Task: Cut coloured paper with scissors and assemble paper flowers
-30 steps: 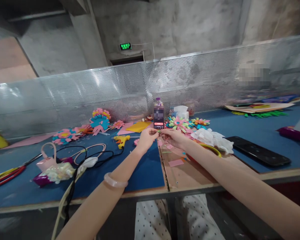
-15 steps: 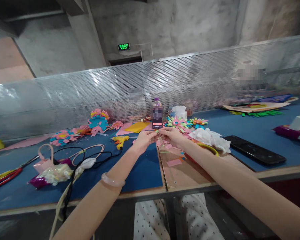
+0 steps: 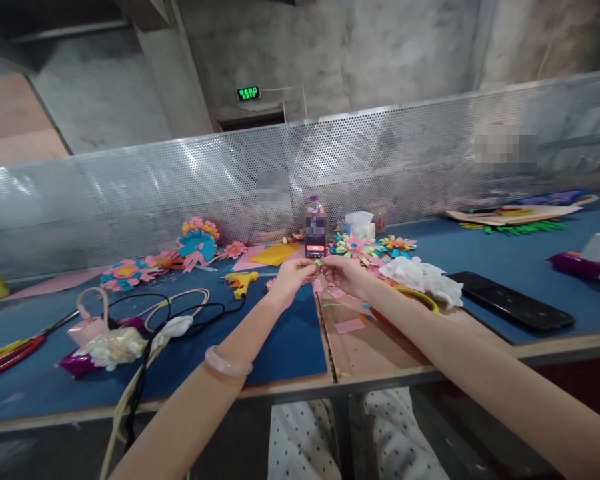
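Over the middle of the table my left hand (image 3: 296, 277) and my right hand (image 3: 347, 273) meet at the fingertips. Both are closed in a pinch on a small piece of green paper (image 3: 318, 263), mostly hidden by the fingers. Just behind them a phone (image 3: 315, 241) with a lit screen leans against a bottle with a purple cap (image 3: 315, 200). Small pink paper scraps (image 3: 350, 326) lie below my hands. A yellow glue gun (image 3: 241, 283) rests left of my left hand. Paper flowers (image 3: 356, 247) lie beyond my right hand.
Cables (image 3: 200, 323) and a pink packet (image 3: 87, 330) lie at the left, near red-handled scissors (image 3: 23, 353). On the right are crumpled white tissue (image 3: 423, 279) and a large black phone (image 3: 513, 301). A perforated metal screen (image 3: 230, 180) borders the table's back.
Both hands stay together in almost the same place. The green paper shows a little more clearly between the fingertips now. The view has shifted very slightly.
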A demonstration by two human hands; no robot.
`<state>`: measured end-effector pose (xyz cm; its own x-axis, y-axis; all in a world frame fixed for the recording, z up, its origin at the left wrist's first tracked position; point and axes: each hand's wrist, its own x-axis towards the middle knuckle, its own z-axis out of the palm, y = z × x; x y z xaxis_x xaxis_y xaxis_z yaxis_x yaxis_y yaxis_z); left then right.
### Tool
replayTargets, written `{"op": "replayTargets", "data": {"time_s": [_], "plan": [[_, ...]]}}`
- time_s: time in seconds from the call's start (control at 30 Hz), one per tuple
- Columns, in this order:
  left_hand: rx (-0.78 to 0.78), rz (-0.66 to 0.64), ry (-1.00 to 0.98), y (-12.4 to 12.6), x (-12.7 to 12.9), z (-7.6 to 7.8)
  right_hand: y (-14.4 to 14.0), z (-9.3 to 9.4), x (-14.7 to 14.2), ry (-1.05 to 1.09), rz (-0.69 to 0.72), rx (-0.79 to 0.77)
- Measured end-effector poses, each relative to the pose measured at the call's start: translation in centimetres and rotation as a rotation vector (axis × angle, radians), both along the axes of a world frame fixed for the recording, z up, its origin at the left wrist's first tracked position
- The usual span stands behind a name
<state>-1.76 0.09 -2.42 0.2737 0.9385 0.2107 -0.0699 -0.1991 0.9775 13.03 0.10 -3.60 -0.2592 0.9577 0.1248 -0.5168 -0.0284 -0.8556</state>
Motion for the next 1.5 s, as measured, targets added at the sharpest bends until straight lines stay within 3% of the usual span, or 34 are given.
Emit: {"op": "replayTargets", "data": {"time_s": [0.33,0.9,1.5], "plan": [[-0.031,-0.023,-0.016,0.2,-0.1,-0.2,0.4,-0.4,0.3,-0.006,0.032,0.021],[-0.244,-0.137,-0.103,0.8,-0.6,-0.2,0.9,-1.0,0.6,-0.039,0.049,0.044],[-0.19,-0.133,-0.06,0.6,-0.6,-0.1,0.4,-0.6,0.2,-0.037,-0.014,0.004]]}}
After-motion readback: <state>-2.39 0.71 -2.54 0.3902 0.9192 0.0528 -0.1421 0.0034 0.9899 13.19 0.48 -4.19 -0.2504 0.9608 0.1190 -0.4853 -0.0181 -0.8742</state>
